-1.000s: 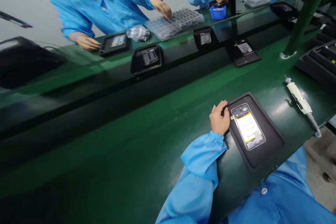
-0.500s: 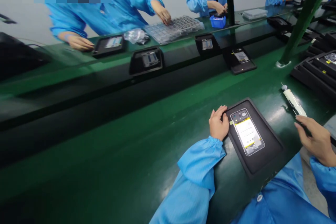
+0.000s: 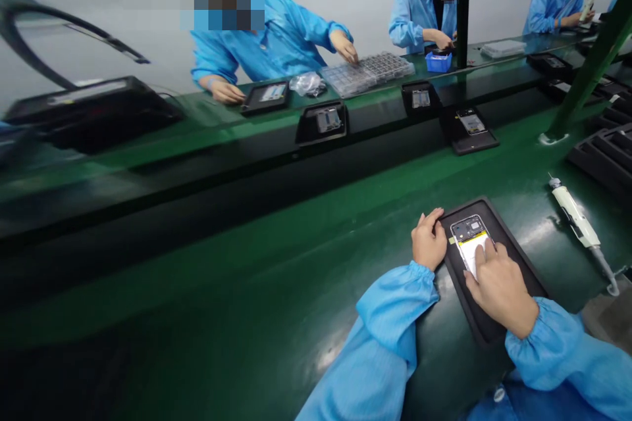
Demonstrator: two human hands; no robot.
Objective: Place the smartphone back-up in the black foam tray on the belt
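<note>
An opened phone (image 3: 469, 230) lies face down in a shallow black tray (image 3: 516, 247), its white battery and inner parts showing. My left hand (image 3: 428, 243) is closed about the tray's upper left edge, fingers at the rim and thumb close to the phone. Over the lower half of the phone is my right hand (image 3: 503, 286), its fingers apart and touching or just above the battery. That hand hides the phone's bottom end. To the right, a white electric screwdriver (image 3: 575, 214) lies on the green bench, held by neither hand.
Beyond the bench, more black trays with phone parts, such as one tray (image 3: 467, 138), stand along the line. Stacked black trays (image 3: 605, 158) are at the right, near a green post (image 3: 582, 66). Across the line sit co-workers in blue, one reaching into a clear parts tray (image 3: 368, 72).
My right hand has left the screwdriver on the bench and moved left onto the phone. My left hand stays at the tray's edge. The view has shifted left.
</note>
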